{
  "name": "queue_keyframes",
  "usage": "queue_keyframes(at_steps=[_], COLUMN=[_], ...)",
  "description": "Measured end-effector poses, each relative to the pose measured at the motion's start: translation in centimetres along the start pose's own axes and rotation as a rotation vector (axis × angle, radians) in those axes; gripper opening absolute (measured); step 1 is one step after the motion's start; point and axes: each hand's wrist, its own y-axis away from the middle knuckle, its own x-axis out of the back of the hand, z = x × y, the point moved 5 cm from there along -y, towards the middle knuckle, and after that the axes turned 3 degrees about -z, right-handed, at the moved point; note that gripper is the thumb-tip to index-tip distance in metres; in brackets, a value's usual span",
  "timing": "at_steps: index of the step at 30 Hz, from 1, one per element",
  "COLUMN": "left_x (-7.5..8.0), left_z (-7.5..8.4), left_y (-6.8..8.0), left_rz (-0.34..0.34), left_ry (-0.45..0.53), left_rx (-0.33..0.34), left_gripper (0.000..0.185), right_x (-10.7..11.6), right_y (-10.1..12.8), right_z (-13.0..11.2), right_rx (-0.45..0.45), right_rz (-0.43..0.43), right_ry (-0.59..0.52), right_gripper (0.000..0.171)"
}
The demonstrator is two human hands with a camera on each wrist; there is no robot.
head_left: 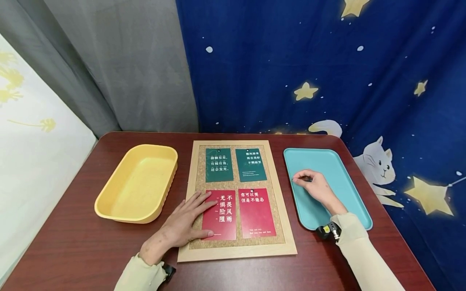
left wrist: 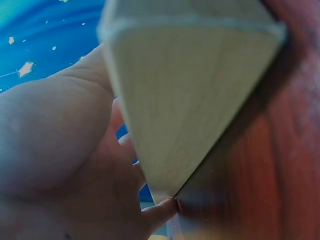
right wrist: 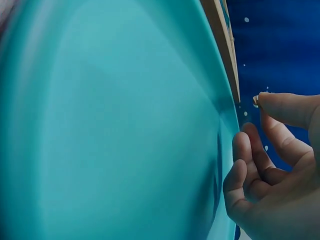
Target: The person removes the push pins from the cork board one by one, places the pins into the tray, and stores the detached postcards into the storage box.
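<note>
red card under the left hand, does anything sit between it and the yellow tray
Nothing visible does. The left hand rests flat on the lower-left red card; only the wooden frame and bare table separate it from the yellow plastic tray.

small print on cards (head_left: 255,232) unreadable

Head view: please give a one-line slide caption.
Left hand flat on cork board; right hand over teal tray.

I am seeing a cork board (head_left: 236,194) showing a rough, speckled face inside a smooth pale wood frame (head_left: 233,252). The four cards (head_left: 219,214) are looking like matt paper. The yellow bin (head_left: 138,182) and teal tray (head_left: 327,161) are reading as smooth plastic; the table (head_left: 83,242) is gleaming, wood-grained.
</note>
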Motion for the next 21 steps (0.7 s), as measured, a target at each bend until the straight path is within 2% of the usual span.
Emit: queue_keyframes(at_steps=[14, 21], left_x=[0.09, 0.10], left_z=[-0.15, -0.15], left_y=[0.02, 0.02], left_rz=[-0.009, -0.012], left_ry=[0.005, 0.011], left_rx=[0.014, 0.014], left_gripper=[0.085, 0.085], right_x=[0.29, 0.39], right_y=[0.18, 0.21], right_z=[1.05, 1.02], right_rx=[-0.040, -0.028], right_rz=[0.027, 0.061], right_ry=[0.046, 0.086], right_gripper=[0.017, 0.014])
